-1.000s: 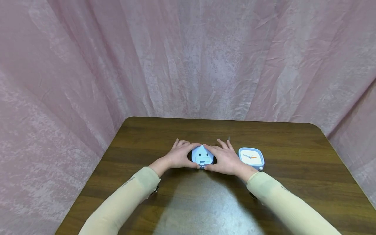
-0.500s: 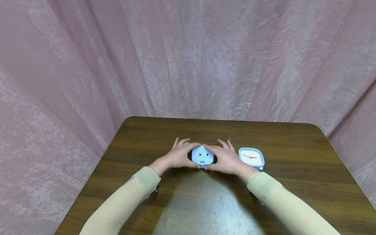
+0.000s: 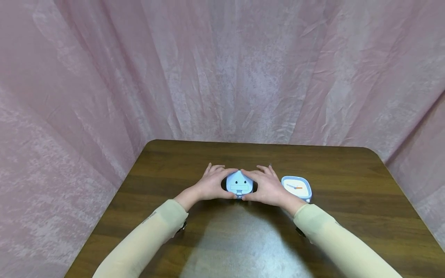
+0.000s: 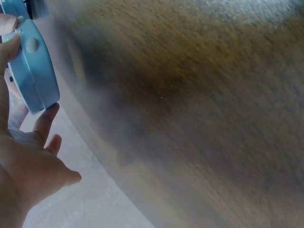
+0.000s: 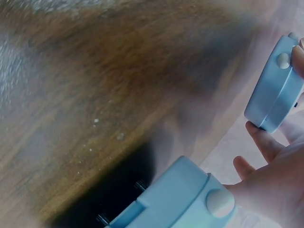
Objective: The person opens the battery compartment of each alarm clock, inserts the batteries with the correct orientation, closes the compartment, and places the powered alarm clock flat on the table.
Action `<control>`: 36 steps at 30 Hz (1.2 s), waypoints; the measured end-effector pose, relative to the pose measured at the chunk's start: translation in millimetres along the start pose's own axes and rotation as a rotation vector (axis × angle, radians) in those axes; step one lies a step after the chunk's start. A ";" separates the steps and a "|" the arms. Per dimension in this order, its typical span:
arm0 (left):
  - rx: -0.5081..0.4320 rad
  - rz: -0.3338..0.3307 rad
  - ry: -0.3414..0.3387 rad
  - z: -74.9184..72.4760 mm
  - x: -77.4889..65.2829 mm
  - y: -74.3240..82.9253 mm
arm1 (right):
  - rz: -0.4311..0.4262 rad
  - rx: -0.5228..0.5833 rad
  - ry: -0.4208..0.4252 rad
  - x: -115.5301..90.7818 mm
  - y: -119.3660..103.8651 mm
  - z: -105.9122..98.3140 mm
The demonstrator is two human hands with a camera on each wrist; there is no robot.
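Note:
Between my two hands is a small light-blue alarm clock [image 3: 239, 183], its back with two dark knobs and a battery cover turned towards me. My left hand [image 3: 213, 185] grips its left side, thumb at the near edge and index finger at the far edge. On the right side my right hand [image 3: 267, 188] holds it in the same way. The left wrist view shows the clock's blue side [image 4: 35, 71] with a pale round button. A second blue alarm clock [image 3: 296, 187], with a white face and an orange hand, lies face up just right of my right hand.
Both clocks are over a dark brown wooden table [image 3: 347, 185] with rounded far corners. Pink velvety curtains [image 3: 222, 69] hang behind it and along its sides. In the right wrist view the second clock [image 5: 175, 194] is close below my right hand.

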State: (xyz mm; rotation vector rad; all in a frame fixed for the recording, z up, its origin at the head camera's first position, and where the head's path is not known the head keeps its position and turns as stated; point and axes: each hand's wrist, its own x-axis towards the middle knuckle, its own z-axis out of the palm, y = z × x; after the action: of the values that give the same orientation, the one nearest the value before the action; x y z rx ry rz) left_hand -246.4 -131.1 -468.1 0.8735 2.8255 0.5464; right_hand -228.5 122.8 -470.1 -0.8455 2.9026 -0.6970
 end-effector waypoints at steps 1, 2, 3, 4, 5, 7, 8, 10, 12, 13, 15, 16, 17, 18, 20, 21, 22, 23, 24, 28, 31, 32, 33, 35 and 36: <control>0.000 0.003 0.006 -0.5 -0.2 0.5 | 0.001 0.008 0.004 -0.2 0.2 -0.6; 0.002 0.005 0.010 -1.2 -0.4 1.1 | 0.001 0.017 0.011 -0.5 0.4 -1.4; 0.004 0.009 0.018 -1.3 -0.5 1.2 | -0.001 0.024 0.018 -0.9 0.4 -1.9; 0.004 0.012 0.022 -1.6 -1.0 1.7 | -0.002 0.029 0.024 -1.5 0.3 -2.4; 0.006 0.014 0.026 -2.2 -1.7 2.7 | -0.004 0.035 0.030 -2.3 0.1 -2.9; 0.003 0.021 0.032 -3.4 -3.3 4.5 | -0.009 0.045 0.039 -3.7 -1.3 -4.2; -0.001 0.026 0.037 -4.2 -4.2 5.6 | -0.010 0.049 0.041 -4.5 -2.2 -5.1; 0.000 0.033 0.043 -5.8 -6.0 8.0 | -0.018 0.054 0.049 -6.1 -3.8 -6.9; 0.007 0.040 0.052 -7.5 -7.0 10.2 | -0.021 0.057 0.053 -7.7 -5.3 -9.4; 0.009 0.045 0.058 -8.3 -7.3 11.2 | -0.023 0.058 0.056 -8.5 -5.9 -10.8; 0.009 0.052 0.067 -9.9 -8.1 13.5 | -0.024 0.062 0.060 -10.4 -7.2 -13.7; 0.006 0.056 0.071 -10.7 -8.8 14.7 | -0.022 0.065 0.059 -11.5 -8.0 -15.1; -0.001 0.059 0.072 -11.6 -9.5 15.9 | -0.020 0.070 0.056 -12.4 -8.8 -16.5; -0.008 0.062 0.073 -12.5 -10.2 17.2 | -0.021 0.075 0.055 -13.3 -9.6 -17.8; -0.014 0.065 0.072 -14.4 -11.6 19.6 | -0.022 0.081 0.051 -14.4 -11.0 -19.8; -0.013 0.066 0.071 -15.6 -12.2 20.8 | -0.022 0.082 0.048 -14.6 -11.6 -20.7; -0.013 0.067 0.073 -15.5 -12.6 21.3 | -0.020 0.082 0.044 -15.1 -12.1 -21.0; -0.012 0.067 0.074 -15.7 -13.1 22.2 | -0.017 0.080 0.042 -15.2 -12.7 -21.1; -0.010 0.068 0.076 -15.8 -13.3 22.9 | -0.016 0.078 0.041 -15.2 -12.9 -21.0; -0.002 0.065 0.074 -15.7 -13.7 24.9 | -0.014 0.070 0.045 -14.3 -14.2 -21.0; -0.002 0.061 0.065 -16.1 -13.7 26.4 | -0.009 0.073 0.046 -13.4 -14.7 -20.9; -0.007 0.063 0.065 -16.0 -13.7 26.7 | -0.004 0.076 0.045 -13.2 -14.6 -20.7; -0.011 0.065 0.065 -15.9 -13.7 26.9 | 0.000 0.080 0.044 -12.9 -14.4 -20.5; -0.019 0.069 0.063 -15.5 -13.3 26.8 | 0.013 0.096 0.045 -13.0 -14.2 -20.1; -0.027 0.071 0.063 -15.5 -13.3 26.9 | 0.020 0.105 0.047 -13.1 -14.1 -19.9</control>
State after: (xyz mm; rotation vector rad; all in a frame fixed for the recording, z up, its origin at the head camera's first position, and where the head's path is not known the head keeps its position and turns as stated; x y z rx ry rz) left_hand -225.1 -122.7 -443.4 0.9714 2.8450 0.6304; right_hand -213.5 127.2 -447.3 -0.7986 2.8803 -0.8704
